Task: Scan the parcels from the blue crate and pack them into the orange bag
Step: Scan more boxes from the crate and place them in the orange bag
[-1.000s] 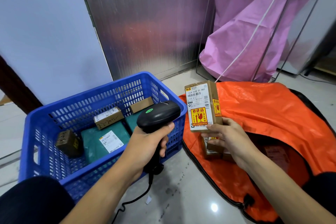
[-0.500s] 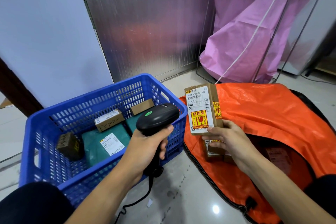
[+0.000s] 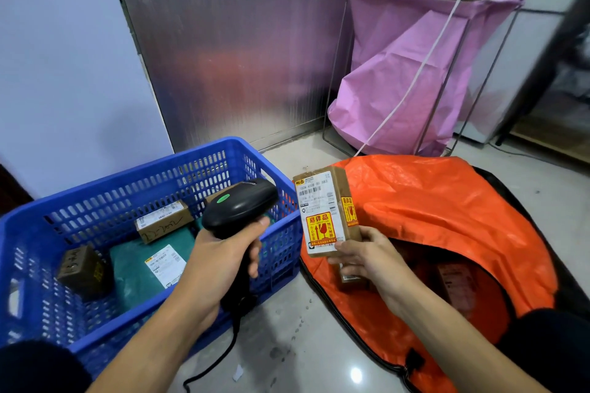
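My left hand [image 3: 220, 262] is wrapped round the handle of the black scanner [image 3: 242, 206], fingers curled at the front and thumb up by the neck. The scanner's head, with a green spot on top, points right toward the parcel, close to it but not touching. Its dark cable [image 3: 223, 357] drops from the handle's base and trails over the glossy floor [image 3: 287, 344].

My right hand [image 3: 360, 252] pinches the lower end of a brown parcel [image 3: 325, 210], thumb on the front face and fingers behind. I hold it upright with the white shipping label facing me. Below the label is a red-and-yellow sticker, and another is on the right side face. The parcel hangs in the air between the two containers, over the near left edge of the orange bag [image 3: 431, 210].

The bag lies open on the floor under my right forearm. One brown box [image 3: 351, 277] shows inside it just below my hand, and another box [image 3: 456, 284] lies dimly further right.

The blue crate [image 3: 95, 201] sits to my left, beside the bag. On its floor lie a labelled brown box [image 3: 164, 222] with handwriting, a green mailer [image 3: 134, 271] with a white label, and a small dark box [image 3: 84, 268] tilted near the left wall.

Behind it all stands a metal panel [image 3: 239, 57], with a pink sack [image 3: 415, 73] hung in a wire frame to the right.
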The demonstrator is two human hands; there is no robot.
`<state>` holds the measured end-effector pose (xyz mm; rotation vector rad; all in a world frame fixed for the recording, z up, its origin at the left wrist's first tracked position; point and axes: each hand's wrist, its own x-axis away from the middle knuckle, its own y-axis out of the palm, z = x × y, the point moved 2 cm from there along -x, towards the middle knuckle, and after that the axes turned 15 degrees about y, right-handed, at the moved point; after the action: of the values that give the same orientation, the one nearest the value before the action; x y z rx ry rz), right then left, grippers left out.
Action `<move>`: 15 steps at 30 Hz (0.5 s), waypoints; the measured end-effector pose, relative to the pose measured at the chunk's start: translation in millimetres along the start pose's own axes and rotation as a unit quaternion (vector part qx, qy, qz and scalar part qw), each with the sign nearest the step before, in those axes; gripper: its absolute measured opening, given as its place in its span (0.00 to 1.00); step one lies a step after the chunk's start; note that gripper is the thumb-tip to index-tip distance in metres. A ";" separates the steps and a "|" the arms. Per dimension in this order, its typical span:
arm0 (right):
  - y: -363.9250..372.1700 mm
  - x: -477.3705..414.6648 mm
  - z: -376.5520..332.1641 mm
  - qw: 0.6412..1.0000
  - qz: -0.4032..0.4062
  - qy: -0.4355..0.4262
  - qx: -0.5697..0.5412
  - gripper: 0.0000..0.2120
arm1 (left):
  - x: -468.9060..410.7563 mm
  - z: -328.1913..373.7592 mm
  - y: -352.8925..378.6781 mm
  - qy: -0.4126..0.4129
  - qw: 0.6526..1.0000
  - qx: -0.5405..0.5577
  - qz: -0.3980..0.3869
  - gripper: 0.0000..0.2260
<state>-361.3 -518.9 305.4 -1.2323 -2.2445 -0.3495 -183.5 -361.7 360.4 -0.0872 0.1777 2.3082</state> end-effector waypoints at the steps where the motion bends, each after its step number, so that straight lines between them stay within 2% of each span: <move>1: 0.1 -0.5 1.6 1.000 0.000 0.002 0.001 0.20 | -0.5 -0.2 0.1 0.000 1.000 0.001 0.000 0.12; 15: -30.5 6.9 15.6 0.999 0.029 0.018 -0.005 0.18 | -8.2 -10.4 21.0 -0.013 0.999 0.009 -0.033 0.09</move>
<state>-395.2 -523.4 297.8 -1.2836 -2.1745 -0.3586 -193.4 -383.4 353.1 -0.0532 0.1788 2.2408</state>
